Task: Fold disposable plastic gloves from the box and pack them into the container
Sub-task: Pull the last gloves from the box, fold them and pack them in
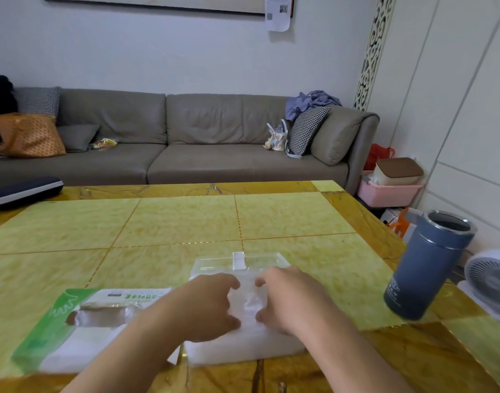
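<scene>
— Holding anything, those hands?
— Yes. The left hand [211, 304] and right hand [285, 299] each pinch the folded glove [250, 303] with curled fingers, over the clear container [271, 258] on the worktop [158, 222].
— And the glove box [81, 321]?
— At nine o'clock of the container, just beside it. A blue flask [424, 268] stands at three o'clock.

Green-and-white glove box [72, 327] lies flat, torn slot facing up. Right beside it sits the clear container [243, 347], packed with cloudy gloves [250, 303], lid [240, 260] flipped open behind.
</scene>
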Motion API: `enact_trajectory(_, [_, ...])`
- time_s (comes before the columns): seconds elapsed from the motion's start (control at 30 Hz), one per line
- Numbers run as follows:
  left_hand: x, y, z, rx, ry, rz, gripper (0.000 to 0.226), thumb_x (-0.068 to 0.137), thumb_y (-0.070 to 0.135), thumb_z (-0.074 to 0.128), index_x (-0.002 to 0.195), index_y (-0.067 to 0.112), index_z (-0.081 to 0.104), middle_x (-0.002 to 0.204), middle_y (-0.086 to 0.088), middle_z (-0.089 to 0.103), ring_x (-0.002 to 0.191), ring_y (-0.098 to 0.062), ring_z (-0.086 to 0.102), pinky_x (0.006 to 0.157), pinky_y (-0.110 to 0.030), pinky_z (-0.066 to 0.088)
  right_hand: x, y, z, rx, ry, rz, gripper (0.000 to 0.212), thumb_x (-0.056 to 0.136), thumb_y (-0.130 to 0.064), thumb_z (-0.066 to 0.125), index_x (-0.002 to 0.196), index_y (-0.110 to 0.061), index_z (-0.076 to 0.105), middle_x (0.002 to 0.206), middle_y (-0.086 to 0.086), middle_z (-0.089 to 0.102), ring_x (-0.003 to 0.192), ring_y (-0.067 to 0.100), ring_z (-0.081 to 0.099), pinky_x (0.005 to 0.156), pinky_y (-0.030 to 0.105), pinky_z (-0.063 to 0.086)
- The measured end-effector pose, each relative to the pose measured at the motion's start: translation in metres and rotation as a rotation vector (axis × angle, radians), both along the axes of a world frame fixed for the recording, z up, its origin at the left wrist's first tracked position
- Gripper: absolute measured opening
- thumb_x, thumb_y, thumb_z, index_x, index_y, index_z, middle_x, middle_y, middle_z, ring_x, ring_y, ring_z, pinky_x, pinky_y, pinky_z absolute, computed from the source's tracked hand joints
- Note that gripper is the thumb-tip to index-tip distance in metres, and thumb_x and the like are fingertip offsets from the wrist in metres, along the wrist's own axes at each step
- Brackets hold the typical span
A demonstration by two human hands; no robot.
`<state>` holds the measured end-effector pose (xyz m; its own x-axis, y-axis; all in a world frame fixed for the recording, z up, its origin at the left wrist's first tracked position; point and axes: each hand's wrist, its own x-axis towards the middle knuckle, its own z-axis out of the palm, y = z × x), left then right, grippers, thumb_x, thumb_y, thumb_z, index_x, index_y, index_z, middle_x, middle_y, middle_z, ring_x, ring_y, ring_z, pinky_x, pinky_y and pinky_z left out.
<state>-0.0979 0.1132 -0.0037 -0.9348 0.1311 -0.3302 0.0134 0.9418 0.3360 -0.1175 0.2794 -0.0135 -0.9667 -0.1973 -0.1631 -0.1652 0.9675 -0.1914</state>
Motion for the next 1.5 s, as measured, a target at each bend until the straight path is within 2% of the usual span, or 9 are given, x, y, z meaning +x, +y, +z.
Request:
enact_trajectory(0.23, [0.003,0.018,0.007,-0.395,0.129,-0.019,0.02,0.09,0.016,0.067,0.091,0.019,0.046,0.084,0.004,0.045,0.081,-0.019,0.051,0.067,-0.03,0.043,-0.007,-0.009,0.003,0.145,-0.127,0.047,0.041,0.087,-0.012,0.067,0.127,-0.02,0.068,0.098,-0.001,0.06,0.072,0.021,0.059,0.051,0.027,0.037])
enact_trajectory(0.53, [-0.019,0.025,-0.012,-0.33,-0.063,-0.036,0.028,0.094,0.006,0.057,0.121,0.009,0.052,0.082,0.002,0.045,0.085,-0.02,0.053,0.071,-0.026,0.043,-0.028,-0.02,0.005,0.219,-0.34,0.087,0.062,0.089,-0.027,0.078,0.147,-0.024,0.056,0.136,0.006,0.061,0.087,0.025,0.06,0.075,0.034,0.052])
enact_trajectory(0.7, [-0.021,0.013,-0.016,-0.209,-0.102,-0.005,0.028,0.095,0.024,0.065,0.086,0.02,0.039,0.083,0.006,0.045,0.08,-0.016,0.048,0.069,-0.026,0.041,-0.03,-0.019,0.005,0.223,-0.401,0.144,0.066,0.093,-0.021,0.074,0.153,-0.023,0.048,0.135,0.006,0.064,0.113,0.031,0.067,0.081,0.036,0.052])
enact_trajectory(0.8, [-0.011,0.007,0.0,-0.132,-0.11,-0.012,0.023,0.096,0.033,0.068,0.102,0.018,0.051,0.1,0.003,0.059,0.086,-0.016,0.052,0.071,-0.024,0.043,-0.026,-0.02,0.012,0.236,-0.413,0.15,0.067,0.095,-0.018,0.071,0.156,-0.021,0.043,0.138,0.008,0.061,0.104,0.03,0.064,0.079,0.037,0.052])
enact_trajectory(0.93, [0.011,0.01,0.014,-0.253,0.18,0.008,0.014,0.099,0.018,0.058,0.094,0.023,0.046,0.095,0.006,0.052,0.081,-0.015,0.058,0.061,-0.025,0.042,-0.025,-0.018,0.011,0.201,-0.443,0.163,0.065,0.098,-0.017,0.069,0.157,-0.019,0.042,0.139,0.008,0.059,0.111,0.03,0.065,0.086,0.039,0.054])
enact_trajectory(1.07, [0.013,0.028,0.011,-0.246,0.274,-0.051,0.037,0.097,0.017,0.057,0.13,0.033,0.054,0.123,0.004,0.059,0.108,-0.021,0.063,0.072,-0.029,0.044,-0.026,-0.02,0.008,0.182,-0.439,0.159,0.064,0.099,-0.017,0.066,0.158,-0.02,0.041,0.126,0.004,0.064,0.1,0.026,0.064,0.084,0.036,0.054])
enact_trajectory(1.2, [0.0,0.027,-0.003,-0.298,0.179,0.022,0.003,0.099,0.02,0.057,0.101,0.02,0.054,0.09,0.003,0.054,0.083,-0.019,0.058,0.055,-0.024,0.034,-0.027,-0.02,0.002,0.214,-0.358,0.146,0.051,0.097,-0.026,0.069,0.145,-0.021,0.055,0.132,0.005,0.064,0.108,0.027,0.066,0.084,0.035,0.052])
enact_trajectory(1.37, [-0.012,0.02,-0.02,-0.253,0.059,0.078,0.025,0.095,0.016,0.058,0.078,0.019,0.041,0.078,0.004,0.046,0.062,-0.009,0.043,0.049,-0.023,0.031,-0.026,-0.023,0.007,0.247,-0.445,0.109,0.067,0.099,-0.025,0.068,0.159,-0.025,0.038,0.145,0.008,0.057,0.121,0.03,0.064,0.09,0.037,0.052])
enact_trajectory(1.5, [-0.022,0.019,-0.026,-0.187,-0.041,0.091,0.032,0.097,0.017,0.06,0.079,0.021,0.035,0.082,0.006,0.044,0.069,-0.009,0.044,0.053,-0.021,0.032,-0.021,-0.018,0.005,0.194,-0.364,0.109,0.061,0.095,-0.016,0.07,0.151,-0.023,0.046,0.134,0.01,0.06,0.101,0.028,0.063,0.077,0.036,0.054])
